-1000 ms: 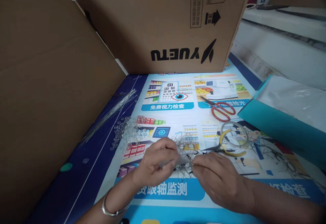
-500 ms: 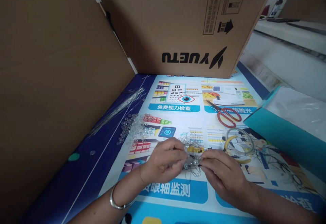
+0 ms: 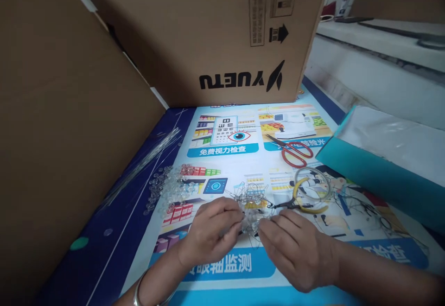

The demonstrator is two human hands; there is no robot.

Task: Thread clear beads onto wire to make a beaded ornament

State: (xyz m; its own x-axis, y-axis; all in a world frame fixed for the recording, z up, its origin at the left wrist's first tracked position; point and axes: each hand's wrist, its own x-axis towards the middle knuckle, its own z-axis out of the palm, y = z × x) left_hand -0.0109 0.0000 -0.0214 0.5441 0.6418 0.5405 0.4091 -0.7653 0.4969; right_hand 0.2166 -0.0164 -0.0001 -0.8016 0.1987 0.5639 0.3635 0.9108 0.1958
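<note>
Cardboard boxes [image 3: 215,37]: two large cartons are stood at the far and left edges, walling in the work surface.
Printed poster [image 3: 229,148]: the table is covered by a glossy sheet with eye-chart pictures; everything is laid on it.
Teal box [image 3: 378,171]: it is set at the right, lined with clear plastic, well apart from the hands.
Red scissors [image 3: 295,150]: they are laid beyond the hands, near the teal box.
Yellow-handled pliers [image 3: 306,199]: they are rested just beside the right hand, jaws pointed toward the bead cluster.
Loose clear beads [image 3: 170,188]: a scattered heap is spread left of the work, beside a bundle of thin clear rods [image 3: 146,157].
Left hand [image 3: 212,236]: fingers are pinched closed on the wire-and-bead cluster from the left.
Right hand [image 3: 295,250]: fingertips are closed on the same cluster from the right, thumb hidden.
Wire-and-bead cluster [image 3: 252,204]: it is held between both hands, just above the poster at centre.
Handling advice: the thin wire is best gripped close to the bead being worked, tension kept light so loops are not kinked, and the piece kept low over the poster so dropped beads are caught.
</note>
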